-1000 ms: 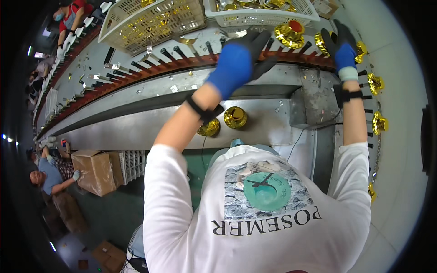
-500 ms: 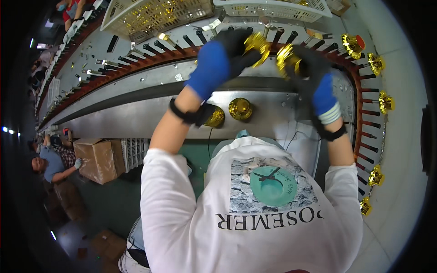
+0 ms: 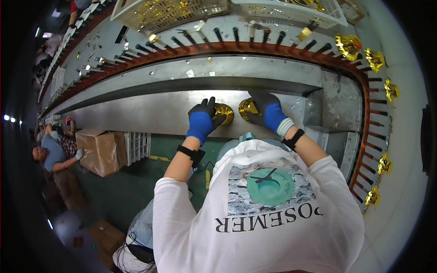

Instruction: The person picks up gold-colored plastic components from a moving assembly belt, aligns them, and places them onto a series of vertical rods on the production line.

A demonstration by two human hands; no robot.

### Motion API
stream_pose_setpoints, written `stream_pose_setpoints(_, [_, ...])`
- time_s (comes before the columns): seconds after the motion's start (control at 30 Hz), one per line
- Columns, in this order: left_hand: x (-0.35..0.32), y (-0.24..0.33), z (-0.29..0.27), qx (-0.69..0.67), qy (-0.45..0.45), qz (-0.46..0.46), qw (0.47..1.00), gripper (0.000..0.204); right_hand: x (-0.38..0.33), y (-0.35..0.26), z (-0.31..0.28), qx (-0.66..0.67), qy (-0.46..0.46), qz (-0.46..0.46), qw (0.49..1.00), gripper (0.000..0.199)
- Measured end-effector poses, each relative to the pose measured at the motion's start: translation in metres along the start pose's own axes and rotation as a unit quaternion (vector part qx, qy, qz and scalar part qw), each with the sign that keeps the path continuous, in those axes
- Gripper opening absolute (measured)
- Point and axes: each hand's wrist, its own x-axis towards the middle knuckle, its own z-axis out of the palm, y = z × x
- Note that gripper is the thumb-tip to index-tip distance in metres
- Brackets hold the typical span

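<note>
Two shiny gold cup-shaped pieces sit side by side on the metal ledge in front of me. My left hand, in a black and blue glove, wraps round the left gold piece from its left side, thumb and fingers curved about it. My right hand, gloved alike, holds the right gold piece from the right and partly covers it. A narrow gap separates the two pieces. The undersides of both are hidden.
Beyond the ledge a curved rail carries several black pegs and bends toward me at the right. Flared gold pieces sit on some pegs. Pale plastic baskets stand behind. At left, a person touches a wrapped carton.
Both hands have come down from the peg rail to the ledge and now grasp the gold pieces there. The gold pieces held up at the rail before no longer show there.
</note>
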Motion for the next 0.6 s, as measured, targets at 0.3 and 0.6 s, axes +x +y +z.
stream_pose_setpoints(0.3, [0.120, 0.154, -0.153, -0.163, 0.217, 0.366, 0.890, 0.073, -0.001, 0.167, -0.274, -0.236, 0.549, 0.036, 0.801, 0.060])
stream_pose_setpoints(0.6, [0.277, 0.253, -0.158, -0.017, 0.185, 0.262, 0.947, 0.058, 0.026, 0.220, -0.265, -0.051, 0.354, 0.158, 0.920, 0.052])
